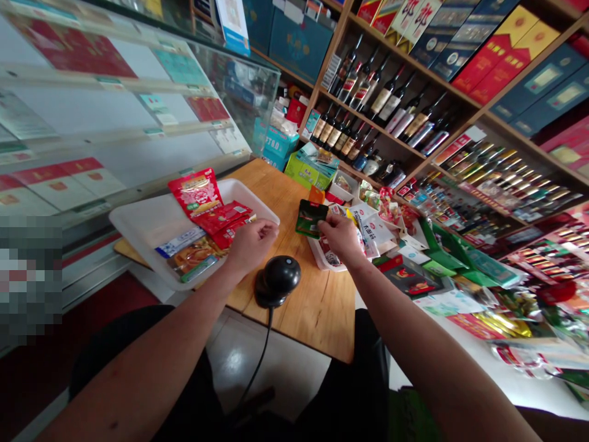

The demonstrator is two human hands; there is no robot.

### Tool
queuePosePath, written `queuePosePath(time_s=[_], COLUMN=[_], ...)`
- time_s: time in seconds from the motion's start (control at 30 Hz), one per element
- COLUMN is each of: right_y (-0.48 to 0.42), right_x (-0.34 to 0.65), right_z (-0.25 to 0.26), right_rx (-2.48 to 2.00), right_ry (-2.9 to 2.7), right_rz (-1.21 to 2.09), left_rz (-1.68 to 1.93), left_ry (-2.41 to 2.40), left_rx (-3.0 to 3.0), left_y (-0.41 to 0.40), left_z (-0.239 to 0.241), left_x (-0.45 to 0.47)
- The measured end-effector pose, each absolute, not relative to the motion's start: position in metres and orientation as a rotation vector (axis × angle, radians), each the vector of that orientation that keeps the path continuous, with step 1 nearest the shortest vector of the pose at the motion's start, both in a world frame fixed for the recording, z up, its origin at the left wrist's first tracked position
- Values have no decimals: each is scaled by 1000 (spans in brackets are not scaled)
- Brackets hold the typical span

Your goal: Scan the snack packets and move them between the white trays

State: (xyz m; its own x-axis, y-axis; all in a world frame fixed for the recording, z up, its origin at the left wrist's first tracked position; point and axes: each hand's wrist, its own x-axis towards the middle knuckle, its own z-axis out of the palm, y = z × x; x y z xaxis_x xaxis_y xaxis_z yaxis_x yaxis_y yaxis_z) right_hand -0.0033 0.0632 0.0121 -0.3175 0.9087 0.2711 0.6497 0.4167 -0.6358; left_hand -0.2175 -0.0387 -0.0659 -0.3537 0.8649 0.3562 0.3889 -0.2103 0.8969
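Note:
My right hand grips a small dark green snack packet by its near edge, over a white basket of mixed packets. My left hand is closed with curled fingers, at the right rim of a white plastic tray; nothing shows in it. Inside that tray lie several red snack packets and a blue-and-white packet with a clear window. Between my hands a black barcode scanner stands on the wooden table, its cable hanging over the front edge.
The wooden table ends close to my knees. A glass display counter runs along the left. Shelves of bottles and gift boxes rise behind. At right, a surface is crowded with green boxes and packets.

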Motion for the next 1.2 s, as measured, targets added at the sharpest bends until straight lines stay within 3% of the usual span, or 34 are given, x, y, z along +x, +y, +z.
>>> queuePosePath(time_s=[0.4, 0.77, 1.0, 1.2], right_y=[79, 82, 71, 67], right_x=[67, 68, 45, -19], right_z=[24, -24, 4, 10], right_rx=[-1645, -1900, -1487, -1204], right_ry=[-1868, -2314, -2144, -2379], right_rz=[20, -39, -161, 106], left_rz=[1551, 1507, 1587, 1640], left_ry=[1666, 1774, 1878, 1857], left_rx=[1480, 1503, 1318, 1058], left_y=[-34, -36, -36, -32], left_z=[-67, -66, -65, -75], left_x=[-213, -222, -261, -288])
